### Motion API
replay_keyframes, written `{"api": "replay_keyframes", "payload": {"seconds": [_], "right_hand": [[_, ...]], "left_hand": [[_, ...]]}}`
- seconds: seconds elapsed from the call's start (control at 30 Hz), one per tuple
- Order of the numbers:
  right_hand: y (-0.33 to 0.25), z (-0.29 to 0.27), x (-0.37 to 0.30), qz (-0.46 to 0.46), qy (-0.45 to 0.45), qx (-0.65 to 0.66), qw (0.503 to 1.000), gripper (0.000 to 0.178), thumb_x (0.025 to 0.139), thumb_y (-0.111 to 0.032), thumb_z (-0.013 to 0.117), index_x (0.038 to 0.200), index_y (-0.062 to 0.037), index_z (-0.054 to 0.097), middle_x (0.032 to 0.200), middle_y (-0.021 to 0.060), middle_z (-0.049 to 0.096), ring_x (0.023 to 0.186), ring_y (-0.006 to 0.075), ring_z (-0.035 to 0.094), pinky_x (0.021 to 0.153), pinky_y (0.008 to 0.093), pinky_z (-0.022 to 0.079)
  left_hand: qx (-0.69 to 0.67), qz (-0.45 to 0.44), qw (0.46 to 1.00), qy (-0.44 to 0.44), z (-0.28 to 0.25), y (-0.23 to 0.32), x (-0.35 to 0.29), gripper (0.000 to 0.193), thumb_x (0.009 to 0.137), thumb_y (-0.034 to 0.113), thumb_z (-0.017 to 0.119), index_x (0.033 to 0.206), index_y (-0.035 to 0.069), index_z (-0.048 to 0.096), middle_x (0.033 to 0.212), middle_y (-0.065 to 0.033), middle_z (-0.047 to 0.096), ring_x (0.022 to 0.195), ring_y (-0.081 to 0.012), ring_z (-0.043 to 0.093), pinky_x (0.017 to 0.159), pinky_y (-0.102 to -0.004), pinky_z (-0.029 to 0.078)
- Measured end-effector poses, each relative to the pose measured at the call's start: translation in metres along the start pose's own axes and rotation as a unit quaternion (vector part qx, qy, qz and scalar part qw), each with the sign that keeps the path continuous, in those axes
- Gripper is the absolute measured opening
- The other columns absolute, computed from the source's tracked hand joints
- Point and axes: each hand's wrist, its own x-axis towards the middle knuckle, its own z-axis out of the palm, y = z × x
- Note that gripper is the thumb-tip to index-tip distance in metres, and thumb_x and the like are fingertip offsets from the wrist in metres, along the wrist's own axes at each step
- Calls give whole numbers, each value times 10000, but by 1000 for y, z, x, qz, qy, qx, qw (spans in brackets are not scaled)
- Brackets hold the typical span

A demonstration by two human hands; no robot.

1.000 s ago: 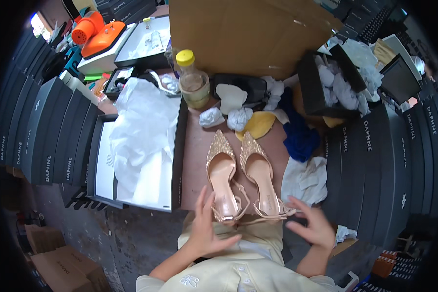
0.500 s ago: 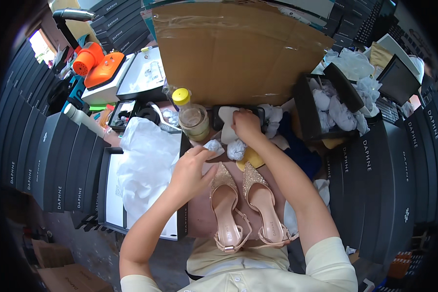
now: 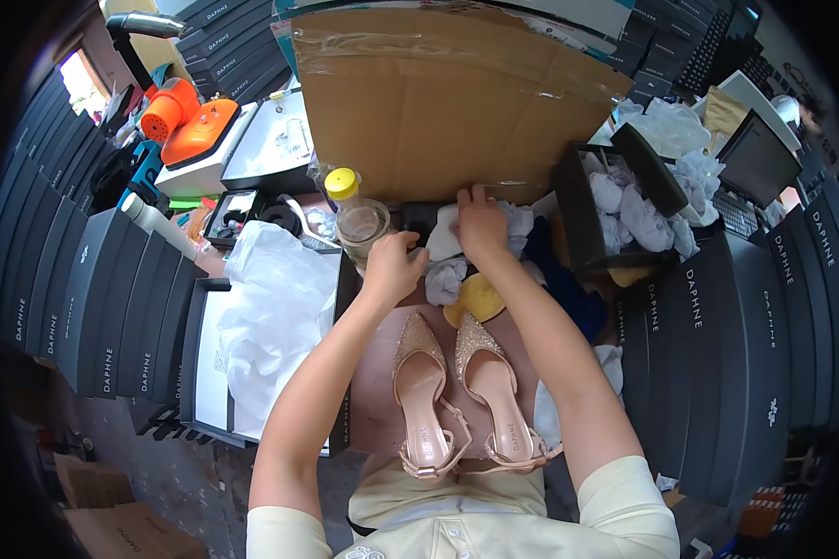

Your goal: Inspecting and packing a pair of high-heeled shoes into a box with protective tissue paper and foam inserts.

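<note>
A pair of glittery rose-gold pointed shoes (image 3: 419, 373) with ankle straps lies side by side in front of me, toes pointing away. Beyond the toes my left hand (image 3: 393, 268) is by the lidded glass jar (image 3: 362, 224), fingers bent and thumb apart, with nothing visible in it. My right hand (image 3: 482, 226) is farther back, its fingers on a white cloth (image 3: 445, 233) over a dark tray (image 3: 419, 219); the grip is partly hidden. Between the hands and shoes sit a crumpled paper ball (image 3: 446, 281) and a yellow cloth (image 3: 475, 298).
An open shoebox (image 3: 210, 373) with white tissue (image 3: 275, 307) stands at left. A black box (image 3: 592, 219) of paper balls is at right. A large cardboard panel (image 3: 457, 102) rises behind. Stacked dark shoeboxes (image 3: 708, 345) flank both sides.
My left hand has moved farther away, toward the jar and tray. My right hand has shifted slightly right and away, with the white cloth moving alongside. The shoes sit slightly left in view.
</note>
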Motion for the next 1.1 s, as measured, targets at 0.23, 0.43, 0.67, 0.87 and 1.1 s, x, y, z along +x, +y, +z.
{"api": "replay_keyframes", "payload": {"seconds": [0.23,0.43,0.67,0.87,1.1], "right_hand": [[8,-41,-2,-37,-38,36,998,467,622,-199,766,984,-68,503,1025,120,545,893,302,606,675,388,515],[35,-19,-9,-28,-10,-62,998,449,641,-240,755,987,-58,535,1003,124,551,906,286,602,682,387,517],[3,-85,-37,127,-97,445,881,244,780,-218,697,705,4,627,565,40,584,442,139,557,439,277,432],[-8,-103,-114,13,-412,519,749,182,828,-202,647,866,-25,667,705,25,634,519,69,556,446,199,415],[26,-30,-39,-85,27,72,993,471,632,-213,759,1040,-55,587,1001,125,567,991,299,536,780,398,479]], "left_hand": [[-246,-170,954,30,12,11,7,489,765,162,647,1175,-72,516,1016,-189,624,689,-208,663,665,-297,509],[-221,-117,968,12,0,12,-5,429,755,112,642,1142,-48,548,1032,-169,618,745,-187,649,692,-297,504],[-23,115,986,116,-52,55,-43,574,703,140,727,1208,-13,502,1140,-195,552,849,-250,640,714,-314,512],[243,334,907,-79,-63,77,-136,477,687,153,582,1117,-52,565,933,-162,594,528,-158,547,399,-248,440],[133,285,924,-216,-57,35,-171,402,806,238,564,1147,27,568,1198,-134,549,802,-190,568,634,-302,452]]}}
